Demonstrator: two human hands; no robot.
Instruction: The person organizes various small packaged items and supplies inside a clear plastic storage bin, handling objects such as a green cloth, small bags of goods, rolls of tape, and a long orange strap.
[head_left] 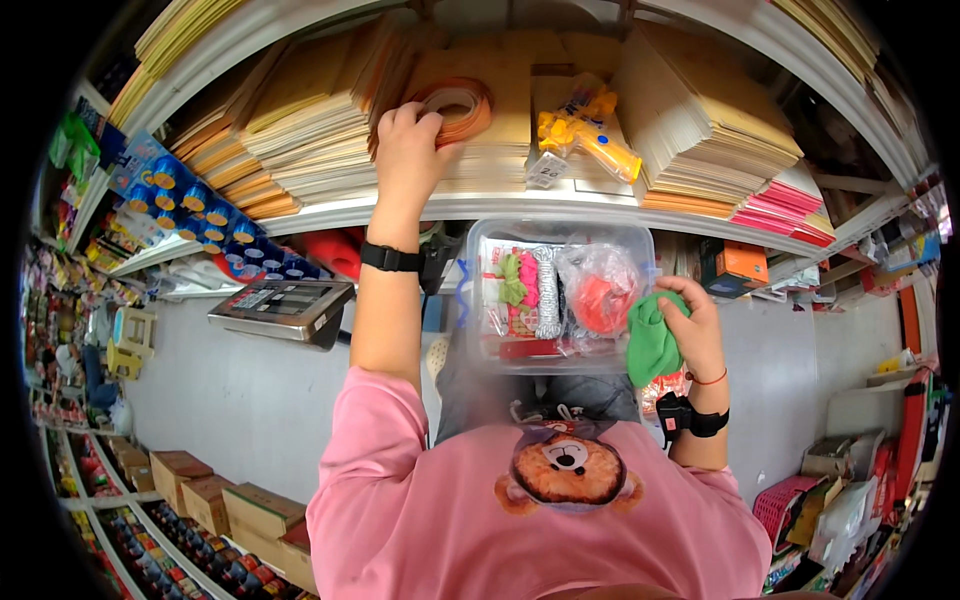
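Note:
On the shelf ahead, my left hand (pixel 408 150) reaches up with its fingers curled over the near left side of an orange-brown roll of tape (pixel 470 118). The roll lies on a stack of paper envelopes (pixel 510 85). Down at the right, my right hand (pixel 700 335) pinches a bunched green cloth (pixel 652 340) beside the right rim of a clear plastic bin (pixel 560 228). Inside the bin lie a coil of silvery cord (pixel 546 292), green and pink ribbon-like pieces (pixel 518 275) and a red round item in clear wrap (pixel 605 300).
Stacks of envelopes (pixel 700 120) line the shelf on both sides, with yellow packaged items (pixel 590 130) between them. At left, a metal-cased scale (pixel 282 310) stands near blue-capped bottles (pixel 185 210). Cardboard boxes (pixel 255 520) sit at lower left, a pink basket (pixel 785 510) at lower right.

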